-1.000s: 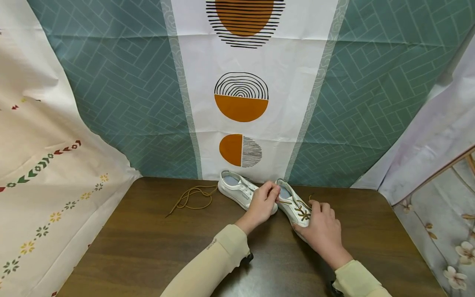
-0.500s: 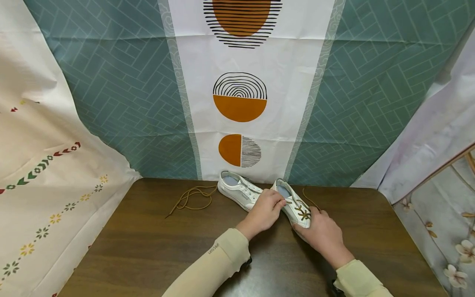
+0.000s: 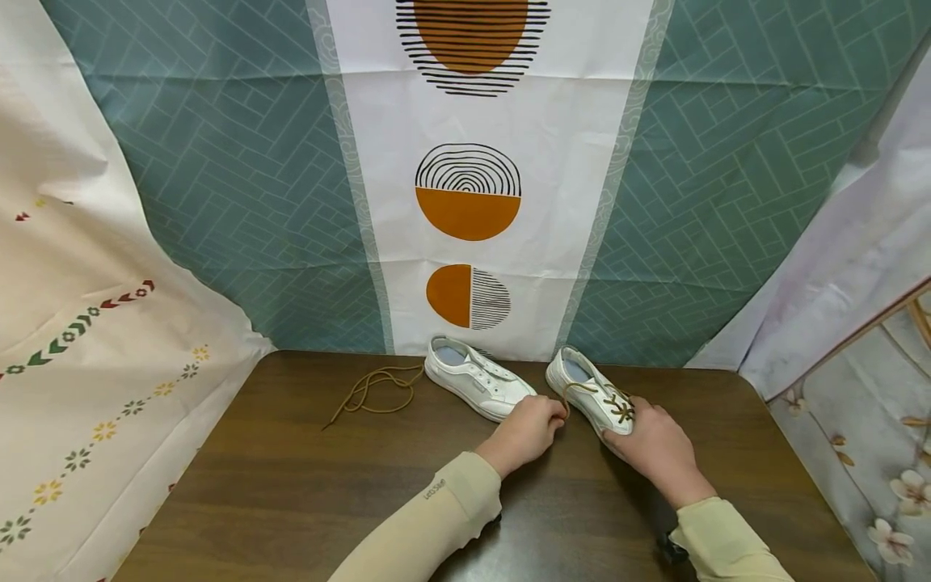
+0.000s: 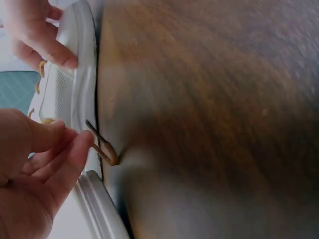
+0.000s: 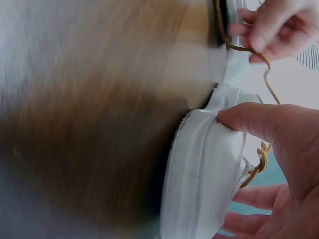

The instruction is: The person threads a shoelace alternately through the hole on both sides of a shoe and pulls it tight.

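My left hand (image 3: pixel 527 432) pinches a brown shoelace (image 5: pixel 269 82) between thumb and fingers. The lace runs from the pinch to the upper eyelets of a white canvas shoe (image 3: pixel 598 413), and its tip (image 4: pixel 91 126) sticks out past the fingers in the left wrist view. Crossed lacing fills that shoe's lower eyelets. My right hand (image 3: pixel 658 449) grips the shoe's toe end, thumb on the near side and fingers on the far side. Left of it stands a second white shoe (image 3: pixel 473 384), with no lace in its eyelets; my left hand covers part of its toe.
Another brown lace (image 3: pixel 378 394) lies loosely looped on the wooden table (image 3: pixel 291 501), left of the unlaced shoe. A patterned cloth (image 3: pixel 465 339) hangs behind the table's back edge. More draped cloths (image 3: pixel 836 323) flank the table on both sides.
The laced shoe has shifted right with my right hand. My left hand has come away from its eyelets, and a stretch of lace now shows between them.
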